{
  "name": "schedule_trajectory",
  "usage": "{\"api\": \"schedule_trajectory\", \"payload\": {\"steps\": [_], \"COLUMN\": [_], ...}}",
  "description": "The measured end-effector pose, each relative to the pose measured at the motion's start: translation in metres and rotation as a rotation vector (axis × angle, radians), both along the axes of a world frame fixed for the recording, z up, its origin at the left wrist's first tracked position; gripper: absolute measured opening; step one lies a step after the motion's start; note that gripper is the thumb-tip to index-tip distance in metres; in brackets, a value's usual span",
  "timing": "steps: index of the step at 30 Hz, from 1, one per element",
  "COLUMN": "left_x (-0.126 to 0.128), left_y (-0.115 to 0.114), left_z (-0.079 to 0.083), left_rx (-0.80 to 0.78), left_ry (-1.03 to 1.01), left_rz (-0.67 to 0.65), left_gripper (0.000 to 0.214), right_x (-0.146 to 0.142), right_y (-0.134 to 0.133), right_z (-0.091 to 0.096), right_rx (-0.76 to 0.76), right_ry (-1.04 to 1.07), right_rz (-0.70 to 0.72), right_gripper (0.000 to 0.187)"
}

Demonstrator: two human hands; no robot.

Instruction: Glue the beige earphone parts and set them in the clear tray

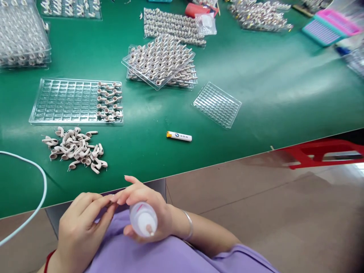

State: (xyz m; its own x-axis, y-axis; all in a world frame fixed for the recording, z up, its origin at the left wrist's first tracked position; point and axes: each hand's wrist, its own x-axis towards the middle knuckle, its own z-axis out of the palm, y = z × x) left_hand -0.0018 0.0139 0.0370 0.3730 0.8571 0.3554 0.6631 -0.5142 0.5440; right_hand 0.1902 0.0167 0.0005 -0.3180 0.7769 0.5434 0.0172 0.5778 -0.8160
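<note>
A small part (pixel 109 204) was held low in the view, just off the near table edge, pinched between thumb and fingertips of the left hand (pixel 81 223). It was mostly hidden by the fingers; long axis could not be told. The right hand (pixel 159 212) was placed just to the right, forefinger extended to the pinch; whether the part was touched by it could not be made out. A bottle (pixel 136 218) was clasped between right thumb and curled fingers, seen nearly end-on, its nozzle (pixel 150 229) apparently turned toward the camera, not at the pinch.

Loose earbud shells (pixel 76 149) were heaped on the table (pixel 142 155) ahead of the left hand, the nearer of the two. Shells were off-white, matte-looking, with rounded heads, tubular stems, thin wire ends on some. Beyond them a transparent tray (pixel 65 100), moulded into small pockets, was seen, with shells seated at its right end. Stacked trays (pixel 159 60) farther off were loaded with similar pieces. Bottle was made of translucent plastic, round. Table was surfaced in smooth, slightly glossy green. A white cylindrical lighter (pixel 180 136), yellow-ended, was laid right of the heap.
</note>
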Motion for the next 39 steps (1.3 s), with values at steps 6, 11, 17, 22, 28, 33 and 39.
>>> {"api": "schedule_trajectory", "payload": {"steps": [6,11,17,22,28,33,39], "left_x": [0.0,-0.001,0.002,0.003,-0.001,-0.008,-0.012], "left_y": [-0.002,-0.003,0.0,-0.001,0.029,0.112,0.191], "left_z": [0.002,0.001,0.0,0.003,0.008,0.016,0.021], "left_rx": [0.087,0.097,0.068,0.062,0.112,0.302,0.183], "left_ry": [0.098,0.093,0.081,0.07,0.027,0.152,0.362], "left_rz": [0.0,0.001,-0.016,-0.026,-0.03,0.083,0.07], "left_gripper": [0.012,0.014,0.01,0.008,0.014,0.008,0.027], "right_x": [0.005,0.008,0.004,0.008,0.041,0.054,0.056], "right_y": [0.006,0.005,0.004,0.01,0.026,0.021,0.011], "right_z": [-0.003,0.001,0.004,0.001,-0.006,-0.013,-0.012], "right_rx": [-0.015,-0.024,-0.004,0.042,0.064,0.146,0.13], "right_ry": [-0.082,-0.002,0.021,-0.112,-0.25,-0.549,-0.482], "right_rz": [-0.183,-0.214,-0.095,-0.148,-0.531,-0.588,-0.589], "right_gripper": [0.037,0.034,0.036,0.038,0.03,0.026,0.024]}}
